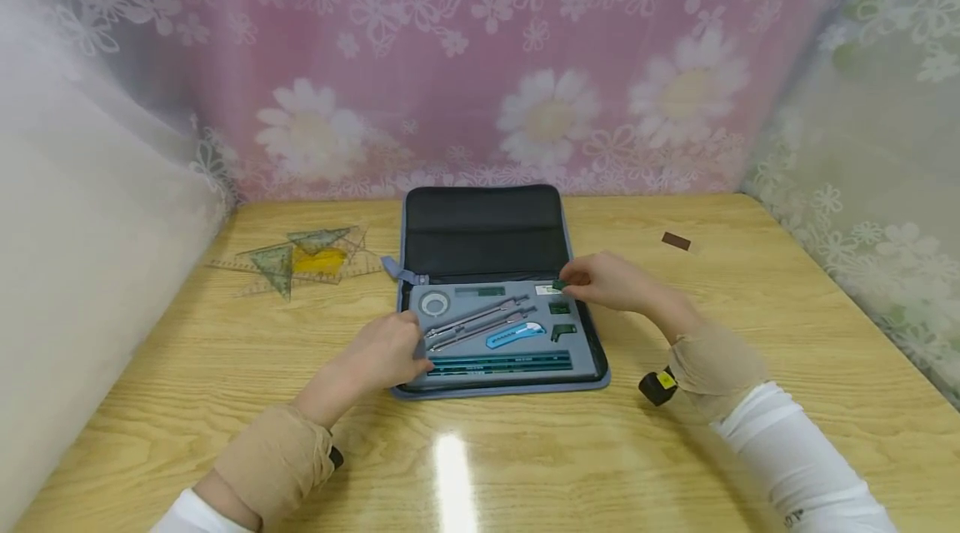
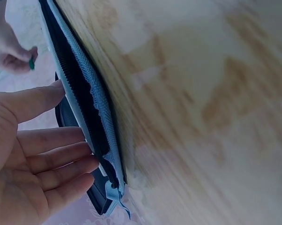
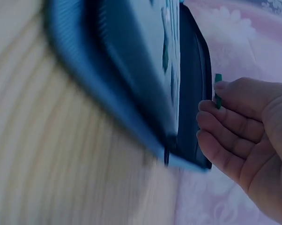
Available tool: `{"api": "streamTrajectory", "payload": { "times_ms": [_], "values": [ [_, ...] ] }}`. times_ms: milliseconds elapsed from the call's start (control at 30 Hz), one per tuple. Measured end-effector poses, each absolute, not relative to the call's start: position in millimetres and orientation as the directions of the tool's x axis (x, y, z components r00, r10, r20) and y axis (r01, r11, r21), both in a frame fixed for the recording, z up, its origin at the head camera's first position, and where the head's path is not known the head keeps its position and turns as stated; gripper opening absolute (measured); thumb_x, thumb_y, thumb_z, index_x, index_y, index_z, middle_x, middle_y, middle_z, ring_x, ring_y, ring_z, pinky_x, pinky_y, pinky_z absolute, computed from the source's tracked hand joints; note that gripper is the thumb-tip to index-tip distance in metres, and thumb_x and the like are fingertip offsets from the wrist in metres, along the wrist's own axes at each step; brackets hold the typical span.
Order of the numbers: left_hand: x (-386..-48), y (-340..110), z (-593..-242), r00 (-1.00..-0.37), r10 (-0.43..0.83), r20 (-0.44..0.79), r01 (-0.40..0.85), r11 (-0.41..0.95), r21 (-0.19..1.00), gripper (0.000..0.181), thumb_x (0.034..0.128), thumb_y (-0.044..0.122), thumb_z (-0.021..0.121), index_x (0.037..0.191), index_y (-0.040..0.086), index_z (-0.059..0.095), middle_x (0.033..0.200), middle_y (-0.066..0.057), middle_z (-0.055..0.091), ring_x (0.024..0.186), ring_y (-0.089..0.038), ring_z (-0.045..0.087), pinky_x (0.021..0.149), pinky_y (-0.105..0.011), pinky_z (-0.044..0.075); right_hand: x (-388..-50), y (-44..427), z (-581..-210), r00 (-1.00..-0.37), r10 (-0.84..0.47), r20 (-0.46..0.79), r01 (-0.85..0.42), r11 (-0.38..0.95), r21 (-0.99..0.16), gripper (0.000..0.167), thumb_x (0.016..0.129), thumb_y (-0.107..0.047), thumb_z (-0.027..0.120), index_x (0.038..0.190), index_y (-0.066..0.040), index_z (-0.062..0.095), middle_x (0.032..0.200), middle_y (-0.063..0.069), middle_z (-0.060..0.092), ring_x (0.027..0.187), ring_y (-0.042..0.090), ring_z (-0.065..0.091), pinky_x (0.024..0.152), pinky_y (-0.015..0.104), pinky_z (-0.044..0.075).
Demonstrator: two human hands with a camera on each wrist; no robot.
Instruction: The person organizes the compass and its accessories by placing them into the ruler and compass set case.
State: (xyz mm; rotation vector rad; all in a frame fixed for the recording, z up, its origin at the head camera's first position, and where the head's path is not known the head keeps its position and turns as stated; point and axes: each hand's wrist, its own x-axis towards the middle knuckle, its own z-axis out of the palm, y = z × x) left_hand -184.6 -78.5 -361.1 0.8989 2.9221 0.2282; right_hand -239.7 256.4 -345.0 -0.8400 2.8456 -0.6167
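An unzipped drawing-set case (image 1: 489,233) lies on the table with its black lid folded back. In its grey tray sit two metal compasses (image 1: 480,318), a blue utility knife (image 1: 516,335), green pencils (image 1: 498,362), a tape roll (image 1: 434,304) and small dark-green pieces (image 1: 560,308). My right hand (image 1: 611,281) pinches a small flat green piece (image 3: 218,91) between thumb and index finger, over a white label at the tray's upper right. The piece's kind is unclear. My left hand (image 1: 382,352) rests at the tray's left edge, its fingers (image 2: 61,157) extended against the side.
Clear rulers and set squares (image 1: 272,266) lie heaped around a yellow piece (image 1: 318,260) on the left of the table. A small brown rectangle (image 1: 676,241) lies at the right. The zipper pull strap (image 1: 403,271) sticks out left of the case. Flowered curtains (image 1: 480,58) hang behind.
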Motion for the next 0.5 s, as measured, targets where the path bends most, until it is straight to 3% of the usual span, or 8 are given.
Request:
{"api": "streamTrajectory", "payload": {
  "times_ms": [500],
  "values": [
    [-184.8,-79.8,-361.9,-0.826,0.563,-0.022,0.551,0.816,0.175,0.029,0.0769,0.028,0.076,0.064,0.011,0.056,0.073,-0.001,0.046,0.061,-0.015,0.047,0.057,-0.031,0.043,-272.3,163.6,-353.5,-0.736,-0.677,-0.01,-0.637,0.697,-0.331,0.021,0.089,-0.015,0.062,0.106,-0.005,0.066,0.101,0.006,0.06,0.088,0.018,0.058,0.077,0.033,0.048]
  ]
}}
